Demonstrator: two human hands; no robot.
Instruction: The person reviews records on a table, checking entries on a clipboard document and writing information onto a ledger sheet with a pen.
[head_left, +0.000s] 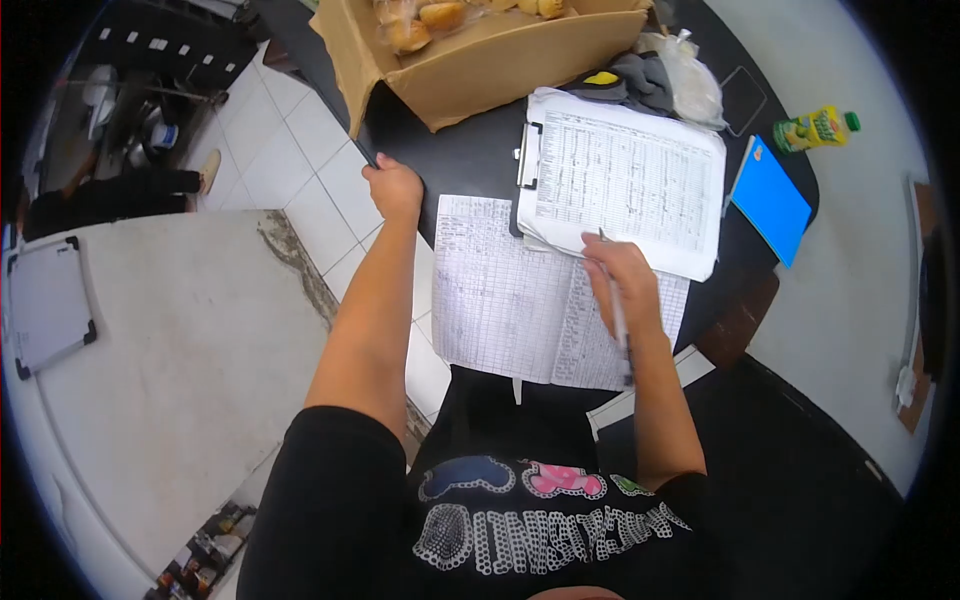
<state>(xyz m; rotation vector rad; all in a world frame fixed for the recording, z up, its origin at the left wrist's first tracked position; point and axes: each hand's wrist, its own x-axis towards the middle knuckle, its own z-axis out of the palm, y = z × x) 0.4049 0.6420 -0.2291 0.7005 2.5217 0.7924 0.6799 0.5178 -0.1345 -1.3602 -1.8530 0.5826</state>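
Observation:
My right hand [625, 285] is closed round a slim pen [619, 325] and hovers over or rests on the lower edge of a clipboard's papers [625, 180]; I cannot tell which. These sheets carry a dense printed grid with handwriting, under a metal clip at the left. Partly beneath the clipboard lies an open ledger [500, 290], its ruled pages filled with small writing. At the table's left side my left hand [397, 187] is closed on the edge of the black table [455, 165], with some fingers hidden.
A cardboard box [510, 65] holds bagged bread rolls [412, 30]. Beyond the clipboard lie a dark grey cloth [645, 80] and a white plastic bag [693, 85]. A blue notebook [775, 205] and yellow-green bottle [815, 130] are at right. Another person's leg [120, 195] shows left.

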